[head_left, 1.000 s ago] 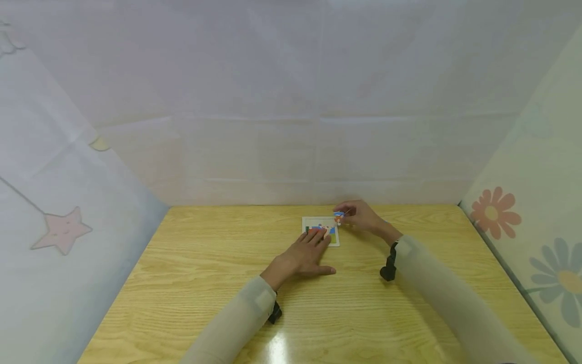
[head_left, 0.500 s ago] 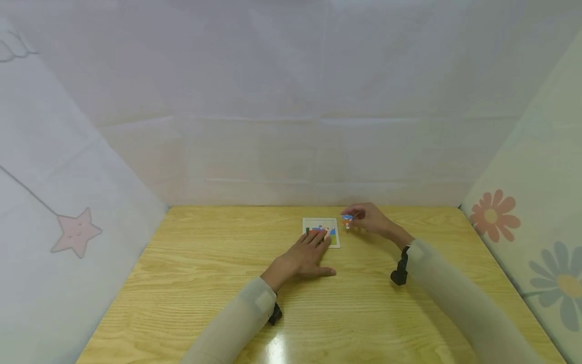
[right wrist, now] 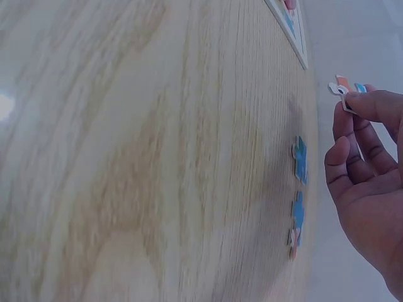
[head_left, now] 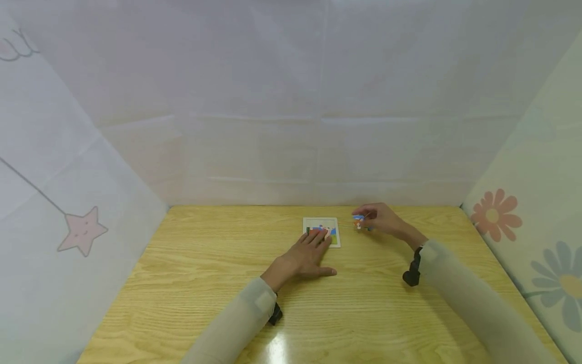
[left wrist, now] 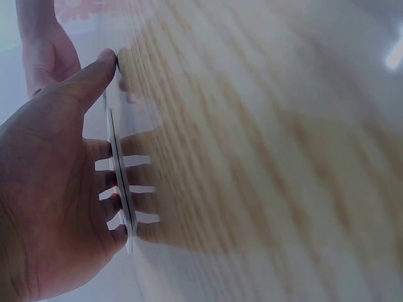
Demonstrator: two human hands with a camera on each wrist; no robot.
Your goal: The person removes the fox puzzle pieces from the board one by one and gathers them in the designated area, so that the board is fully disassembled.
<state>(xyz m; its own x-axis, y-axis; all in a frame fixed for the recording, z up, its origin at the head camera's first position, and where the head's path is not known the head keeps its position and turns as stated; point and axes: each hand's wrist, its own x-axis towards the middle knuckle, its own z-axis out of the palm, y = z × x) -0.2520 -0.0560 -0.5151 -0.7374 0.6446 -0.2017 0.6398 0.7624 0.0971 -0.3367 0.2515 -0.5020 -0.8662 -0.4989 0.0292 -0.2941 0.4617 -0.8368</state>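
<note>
In the head view my left hand (head_left: 302, 258) rests on the lower part of a small white-rimmed puzzle board (head_left: 320, 219), its fingers straight and spread. The fingertips cover part of the colourful picture inside the rim. From the left wrist the board (left wrist: 121, 173) appears edge-on, with my fingers over its edge. To the right of the board, my right hand (head_left: 381, 220) pinches a puzzle piece (head_left: 357, 221) coloured blue, orange and white. The right wrist view shows this piece (right wrist: 342, 83) raised above the table between thumb and fingers.
Loose blue puzzle pieces lie on the table below the right hand: one with some green (right wrist: 300, 160), another (right wrist: 298, 211) beside it with a red-and-white part. The wooden table (head_left: 218, 263) ends at a pale fabric wall (head_left: 254, 151). Printed fabric stands at both sides.
My right hand has moved to the right, away from the puzzle board, carrying the puzzle piece. My left hand has stayed on the board.
</note>
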